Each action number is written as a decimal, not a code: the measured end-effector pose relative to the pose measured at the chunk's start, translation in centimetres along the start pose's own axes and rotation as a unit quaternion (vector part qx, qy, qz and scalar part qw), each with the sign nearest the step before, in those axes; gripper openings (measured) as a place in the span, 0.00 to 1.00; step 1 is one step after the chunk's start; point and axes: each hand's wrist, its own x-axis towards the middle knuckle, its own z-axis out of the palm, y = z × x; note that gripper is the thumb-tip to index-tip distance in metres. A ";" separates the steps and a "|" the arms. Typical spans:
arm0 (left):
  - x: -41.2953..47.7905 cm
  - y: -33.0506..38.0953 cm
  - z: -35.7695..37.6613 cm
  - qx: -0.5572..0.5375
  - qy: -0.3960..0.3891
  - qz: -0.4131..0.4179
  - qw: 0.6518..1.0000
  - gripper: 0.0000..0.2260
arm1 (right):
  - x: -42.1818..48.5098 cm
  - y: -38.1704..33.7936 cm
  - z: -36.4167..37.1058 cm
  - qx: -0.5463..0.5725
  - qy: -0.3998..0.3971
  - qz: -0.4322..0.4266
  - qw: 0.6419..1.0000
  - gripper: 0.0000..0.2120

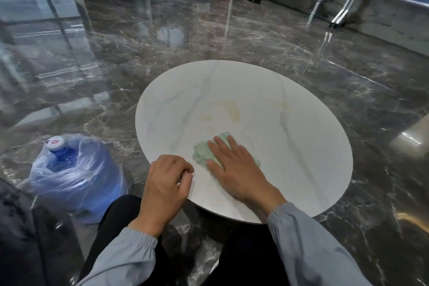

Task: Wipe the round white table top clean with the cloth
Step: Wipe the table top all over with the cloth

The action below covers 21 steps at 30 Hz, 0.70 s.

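Note:
The round white table top [290, 104] has grey veins and yellowish smears near its middle. A pale green cloth [202, 152] lies flat on the near part of the top. My right hand [234, 167] presses on the cloth with straight, spread fingers, covering most of it. My left hand [166, 181] rests at the table's near left edge, its fingers loosely curled and holding nothing.
A large blue water bottle [72, 169] wrapped in clear plastic stands on the dark marble floor just left of the table. My dark-trousered knees sit under the table's near edge. Glass panels and display stands line the far wall.

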 end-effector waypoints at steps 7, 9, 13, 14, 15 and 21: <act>-1.1 -1.4 -1.3 0.005 0.009 -0.011 1.000 0.07 | 1.2 3.7 -1.5 -0.018 0.027 0.182 0.983 0.28; -1.6 -1.7 -1.4 -0.011 0.015 -0.013 1.000 0.06 | 1.4 -0.9 0.0 -0.034 0.027 0.117 0.992 0.28; -1.7 -0.9 -1.8 -0.135 0.105 -0.181 0.968 0.11 | 0.9 -6.1 1.6 -0.025 0.001 -0.025 0.999 0.28; -1.5 -0.8 -1.9 -0.154 0.119 -0.219 0.956 0.15 | 1.0 -5.3 1.2 -0.023 -0.004 -0.037 0.999 0.28; -1.3 -1.0 -1.9 -0.160 0.123 -0.233 0.951 0.18 | 1.2 -3.9 0.8 -0.022 -0.001 -0.033 0.999 0.28; -0.9 -2.5 -2.4 -0.165 0.087 -0.212 0.959 0.17 | 3.2 -0.6 -0.4 -0.027 0.022 0.106 0.994 0.28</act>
